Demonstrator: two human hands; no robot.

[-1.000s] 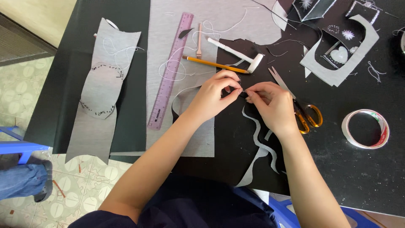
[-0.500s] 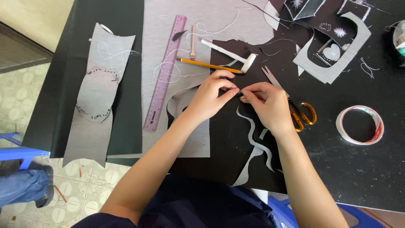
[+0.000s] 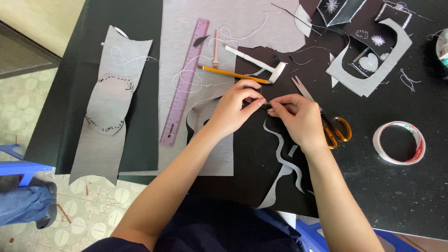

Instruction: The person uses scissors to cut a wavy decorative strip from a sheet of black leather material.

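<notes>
Black fabric piece (image 3: 261,140), dark and flat with wavy grey strips, lies on the table (image 3: 401,196) before us; our left hand (image 3: 233,108) and right hand (image 3: 298,119) pinch its upper edge, fingertips meeting.

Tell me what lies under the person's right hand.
Under the right hand lie orange-handled scissors on a black sheet. The handle loops and blade tips show; the pivot and middle of the blades are covered by the hand, as is whatever the fingers pinch.
</notes>
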